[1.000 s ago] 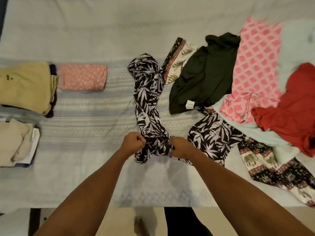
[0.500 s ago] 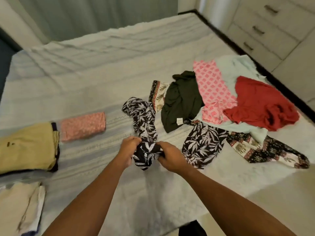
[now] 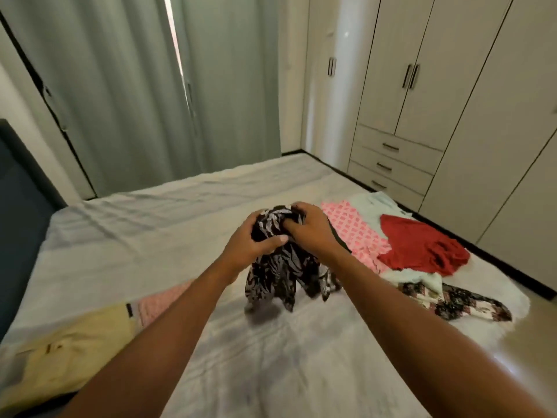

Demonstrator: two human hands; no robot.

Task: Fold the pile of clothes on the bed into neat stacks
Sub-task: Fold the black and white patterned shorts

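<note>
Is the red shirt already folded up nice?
No, the red garment lies crumpled on the bed, beside the pink patterned garment.

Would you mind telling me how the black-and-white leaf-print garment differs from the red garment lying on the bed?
The black-and-white leaf-print garment is patterned; the red garment is plain. The leaf-print one hangs bunched, gripped by the left hand and right hand; the red one lies crumpled, untouched, among other clothes on the bed. Both are unfolded.
</note>
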